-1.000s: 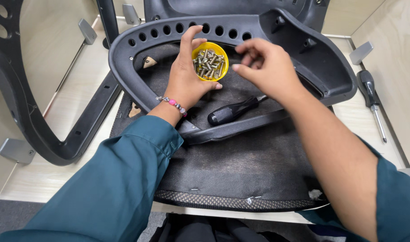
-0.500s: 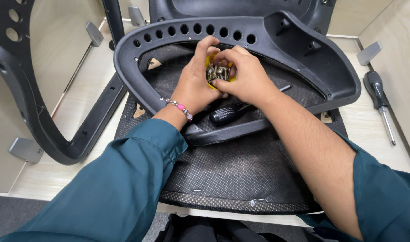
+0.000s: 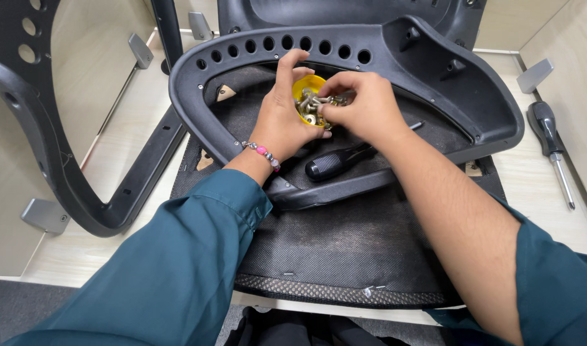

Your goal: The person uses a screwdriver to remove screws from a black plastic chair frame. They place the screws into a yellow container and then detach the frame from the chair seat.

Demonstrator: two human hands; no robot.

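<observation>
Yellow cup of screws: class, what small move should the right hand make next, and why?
Probably lift clear with one screw. The left hand grips the yellow cup, and the right hand has its fingertips pinched among the screws, so a pick looks underway.

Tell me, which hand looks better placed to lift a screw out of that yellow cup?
Probably the right hand. Its fingertips are already down among the screws, while the left hand is wrapped round the yellow cup, steadying it, so it is not free to pick.
</observation>
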